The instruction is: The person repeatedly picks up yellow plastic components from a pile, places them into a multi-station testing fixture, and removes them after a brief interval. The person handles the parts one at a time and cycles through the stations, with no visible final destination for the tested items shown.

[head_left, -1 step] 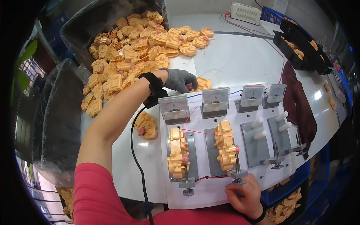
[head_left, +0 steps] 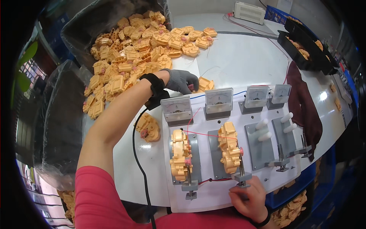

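Observation:
My left hand (head_left: 183,81), in a grey glove, is curled over the edge of a yellow plastic gear housing (head_left: 206,84) lying behind the meters; its fingertips are partly hidden. My right hand (head_left: 249,196) is bare and closed at the lower end of a small metal clamp (head_left: 242,177), though its grip is partly covered. Above that clamp a yellow gear housing (head_left: 228,149) with a pink part sits on a grey plate. To its left, another housing (head_left: 180,154) sits on a grey plate (head_left: 196,152) at its own clamp (head_left: 190,187). Thin red wires run from both.
Needle meters (head_left: 219,101) stand along the white board's back edge. Two grey plates with white pegs (head_left: 263,129) are at right. A heap of housings (head_left: 133,53) spills from a black bin at far left. A black cable (head_left: 138,160) hangs below my left wrist. A dark cloth (head_left: 303,103) lies right.

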A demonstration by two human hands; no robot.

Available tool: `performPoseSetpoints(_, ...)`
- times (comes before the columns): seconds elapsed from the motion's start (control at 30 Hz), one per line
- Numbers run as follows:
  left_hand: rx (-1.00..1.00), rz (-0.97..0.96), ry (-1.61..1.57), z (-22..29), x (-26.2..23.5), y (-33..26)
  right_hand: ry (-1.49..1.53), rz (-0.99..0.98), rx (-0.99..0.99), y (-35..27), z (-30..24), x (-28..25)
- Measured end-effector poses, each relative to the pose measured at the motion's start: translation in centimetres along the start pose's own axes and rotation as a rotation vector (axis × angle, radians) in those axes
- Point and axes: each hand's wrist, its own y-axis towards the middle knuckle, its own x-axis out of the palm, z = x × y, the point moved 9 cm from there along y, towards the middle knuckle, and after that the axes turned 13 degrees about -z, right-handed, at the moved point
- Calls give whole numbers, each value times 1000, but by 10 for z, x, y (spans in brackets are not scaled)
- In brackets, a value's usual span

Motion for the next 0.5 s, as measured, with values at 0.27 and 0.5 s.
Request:
performPoseSetpoints(0.27, -313, -15, 10, -62, 14, -71, -2, 14, -1, -3, 3, 2)
performPoseSetpoints(0.5, -451, 392, 4, -97, -32, -154, -52, 39, 42, -3, 4, 5)
